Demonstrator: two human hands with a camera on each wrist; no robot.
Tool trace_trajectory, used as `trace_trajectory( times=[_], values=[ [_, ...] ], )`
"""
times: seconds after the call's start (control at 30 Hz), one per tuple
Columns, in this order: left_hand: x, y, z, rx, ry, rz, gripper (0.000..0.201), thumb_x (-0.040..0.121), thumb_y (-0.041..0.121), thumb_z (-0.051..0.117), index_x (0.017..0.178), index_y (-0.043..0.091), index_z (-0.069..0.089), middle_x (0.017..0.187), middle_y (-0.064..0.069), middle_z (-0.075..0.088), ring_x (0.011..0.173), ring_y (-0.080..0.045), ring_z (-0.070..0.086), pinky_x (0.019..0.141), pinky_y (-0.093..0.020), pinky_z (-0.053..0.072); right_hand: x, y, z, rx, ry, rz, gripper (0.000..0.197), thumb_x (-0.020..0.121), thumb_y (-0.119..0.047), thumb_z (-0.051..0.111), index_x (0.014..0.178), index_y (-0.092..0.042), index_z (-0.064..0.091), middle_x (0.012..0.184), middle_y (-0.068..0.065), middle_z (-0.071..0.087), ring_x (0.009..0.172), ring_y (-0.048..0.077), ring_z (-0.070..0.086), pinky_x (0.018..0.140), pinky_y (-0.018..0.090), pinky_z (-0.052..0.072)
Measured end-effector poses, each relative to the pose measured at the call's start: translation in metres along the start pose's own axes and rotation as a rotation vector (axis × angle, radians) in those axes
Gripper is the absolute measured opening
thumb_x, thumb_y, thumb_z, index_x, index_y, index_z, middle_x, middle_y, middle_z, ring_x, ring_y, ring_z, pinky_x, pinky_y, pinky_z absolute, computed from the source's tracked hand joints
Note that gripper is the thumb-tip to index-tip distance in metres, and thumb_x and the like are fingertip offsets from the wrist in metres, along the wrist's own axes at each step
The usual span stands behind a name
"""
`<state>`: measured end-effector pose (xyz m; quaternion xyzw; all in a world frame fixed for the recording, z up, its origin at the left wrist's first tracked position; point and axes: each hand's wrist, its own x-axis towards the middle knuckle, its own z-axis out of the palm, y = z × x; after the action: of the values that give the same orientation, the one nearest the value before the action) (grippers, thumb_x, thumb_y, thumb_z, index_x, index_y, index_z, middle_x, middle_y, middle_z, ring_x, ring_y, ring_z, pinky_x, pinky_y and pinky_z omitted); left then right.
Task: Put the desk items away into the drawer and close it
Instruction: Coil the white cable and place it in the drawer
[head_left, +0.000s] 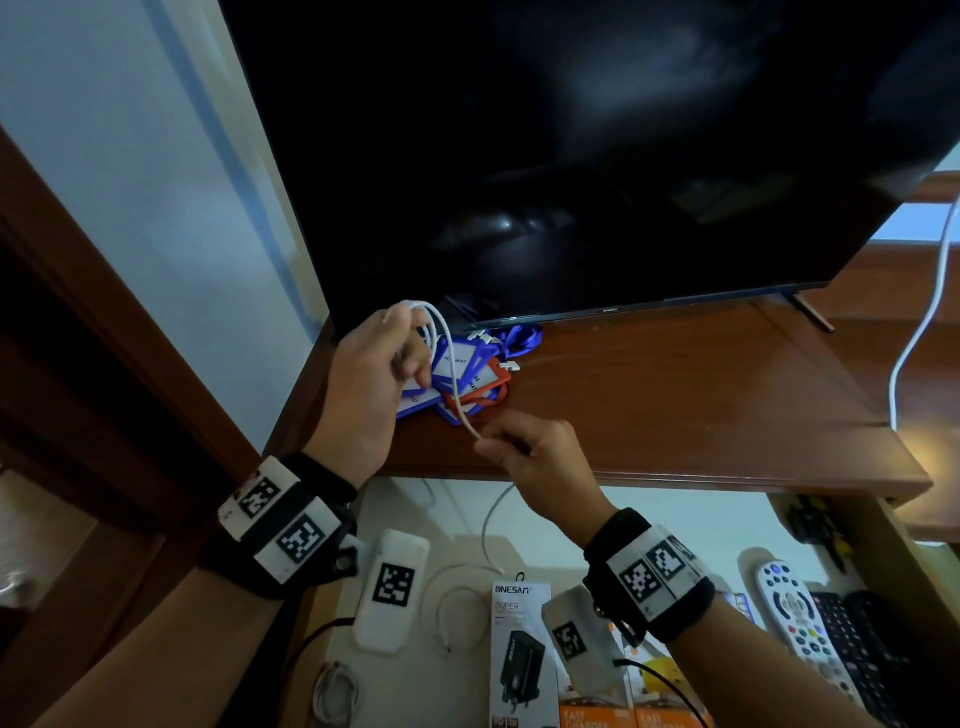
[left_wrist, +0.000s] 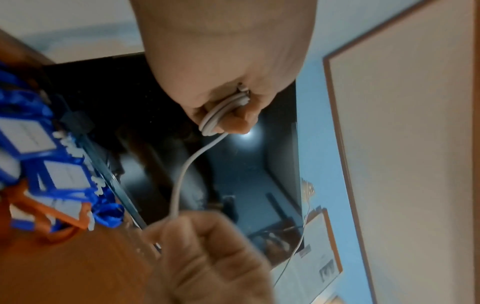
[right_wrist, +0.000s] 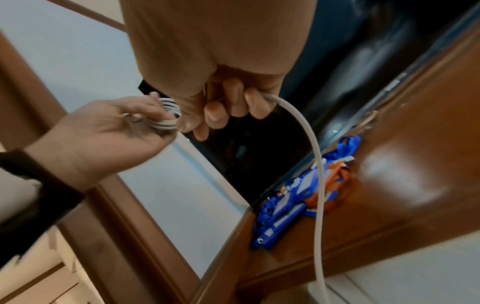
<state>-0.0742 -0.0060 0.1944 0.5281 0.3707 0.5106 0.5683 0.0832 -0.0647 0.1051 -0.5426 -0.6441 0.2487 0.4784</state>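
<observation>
My left hand (head_left: 376, 374) grips several loops of a white cable (head_left: 447, 358) above the left end of the wooden desk (head_left: 675, 395). The loops show between its fingers in the left wrist view, cable (left_wrist: 221, 115), left hand (left_wrist: 228, 82). My right hand (head_left: 530, 452) pinches the same cable lower down near the desk's front edge; its free end hangs into the open drawer (head_left: 675, 519). In the right wrist view the right hand (right_wrist: 228, 98) holds the cable (right_wrist: 318, 185). Blue and orange badge holders (head_left: 467, 379) lie on the desk under the cable.
A dark TV screen (head_left: 597, 156) stands at the back of the desk. The drawer holds a charger box (head_left: 522, 654), remote controls (head_left: 800, 623), loose white cables (head_left: 457, 608) and orange boxes (head_left: 639, 717). Another white cable (head_left: 919, 322) hangs at the right. A wooden door frame (head_left: 78, 312) is at left.
</observation>
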Motion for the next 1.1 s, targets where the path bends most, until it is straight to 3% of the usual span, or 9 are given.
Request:
trace_trajectory(
  times=[0.07, 0.2, 0.27, 0.33, 0.47, 0.6, 0.73, 0.9, 1.1],
  values=[
    [-0.002, -0.005, 0.002, 0.167, -0.039, 0.06, 0.028, 0.103, 0.026, 0.034, 0.088, 0.014, 0.055, 0.056, 0.005, 0.048, 0.059, -0.013, 0.052, 0.064, -0.02, 0.049, 0.003, -0.007, 0.0, -0.021, -0.07, -0.066, 0.011, 0.083, -0.019, 0.067, 0.08, -0.009, 0.069, 0.064, -0.001, 0.061, 0.056, 0.012, 0.053, 0.055, 0.025, 0.042],
    [-0.003, -0.019, 0.003, 0.432, -0.173, 0.082, 0.027, 0.102, 0.027, 0.037, 0.092, 0.014, 0.059, 0.076, -0.001, 0.069, 0.083, -0.004, 0.065, 0.08, -0.015, 0.049, 0.01, -0.02, -0.007, 0.063, -0.141, -0.087, 0.01, 0.084, -0.009, 0.064, 0.078, -0.003, 0.069, 0.067, -0.008, 0.06, 0.061, -0.001, 0.054, 0.061, 0.011, 0.041],
    [-0.003, -0.025, 0.003, 0.514, -0.236, 0.064, 0.028, 0.102, 0.026, 0.039, 0.089, 0.015, 0.062, 0.079, 0.001, 0.069, 0.08, -0.001, 0.064, 0.076, -0.013, 0.046, 0.013, -0.027, -0.013, 0.137, -0.116, -0.077, 0.011, 0.084, -0.008, 0.062, 0.077, -0.002, 0.069, 0.069, -0.001, 0.064, 0.065, 0.003, 0.058, 0.064, 0.015, 0.046],
    [-0.004, -0.027, 0.002, 0.573, -0.317, 0.032, 0.034, 0.101, 0.032, 0.04, 0.084, 0.015, 0.064, 0.077, -0.001, 0.067, 0.078, -0.009, 0.062, 0.076, -0.022, 0.045, 0.017, -0.033, -0.022, 0.226, -0.078, -0.069, 0.014, 0.086, -0.005, 0.061, 0.074, -0.002, 0.067, 0.07, 0.006, 0.067, 0.068, 0.014, 0.062, 0.068, 0.02, 0.048],
    [-0.009, -0.02, 0.005, 0.387, -0.474, -0.102, 0.036, 0.099, 0.028, 0.042, 0.079, 0.004, 0.06, 0.058, -0.016, 0.062, 0.067, -0.024, 0.062, 0.081, -0.033, 0.044, 0.024, -0.034, -0.034, 0.309, 0.053, -0.074, 0.015, 0.087, 0.006, 0.058, 0.074, 0.006, 0.066, 0.071, 0.014, 0.067, 0.067, 0.017, 0.062, 0.068, 0.021, 0.048],
    [-0.009, -0.017, 0.007, 0.295, -0.53, -0.189, 0.034, 0.098, 0.029, 0.042, 0.081, 0.005, 0.058, 0.052, -0.011, 0.055, 0.055, -0.019, 0.057, 0.076, -0.03, 0.041, 0.023, -0.029, -0.031, 0.334, 0.124, -0.059, 0.018, 0.087, 0.004, 0.06, 0.072, -0.003, 0.063, 0.062, -0.009, 0.062, 0.058, 0.001, 0.053, 0.061, 0.014, 0.043],
    [-0.012, -0.013, 0.006, 0.088, -0.501, -0.243, 0.035, 0.091, 0.034, 0.045, 0.078, 0.005, 0.058, 0.05, -0.007, 0.047, 0.051, -0.02, 0.05, 0.059, -0.025, 0.048, 0.018, -0.023, -0.025, 0.521, 0.178, 0.071, 0.021, 0.089, 0.001, 0.058, 0.072, -0.009, 0.053, 0.052, -0.013, 0.052, 0.047, -0.001, 0.043, 0.049, 0.013, 0.037],
    [-0.011, -0.004, 0.006, -0.113, -0.342, -0.264, 0.031, 0.092, 0.029, 0.041, 0.075, 0.006, 0.053, 0.045, 0.0, 0.037, 0.047, -0.016, 0.043, 0.056, -0.021, 0.043, 0.011, -0.014, -0.02, 0.688, 0.096, 0.225, 0.02, 0.094, 0.0, 0.049, 0.077, -0.009, 0.049, 0.049, -0.003, 0.041, 0.041, 0.009, 0.03, 0.041, 0.019, 0.027],
    [-0.007, 0.007, 0.001, -0.439, -0.097, -0.188, 0.028, 0.1, 0.025, 0.035, 0.08, 0.012, 0.05, 0.048, 0.004, 0.031, 0.05, -0.013, 0.036, 0.075, -0.023, 0.049, 0.003, -0.008, -0.009, 0.606, 0.027, 0.355, 0.018, 0.097, -0.003, 0.046, 0.08, -0.01, 0.046, 0.054, 0.006, 0.039, 0.042, 0.011, 0.035, 0.042, 0.021, 0.031]
  ],
)
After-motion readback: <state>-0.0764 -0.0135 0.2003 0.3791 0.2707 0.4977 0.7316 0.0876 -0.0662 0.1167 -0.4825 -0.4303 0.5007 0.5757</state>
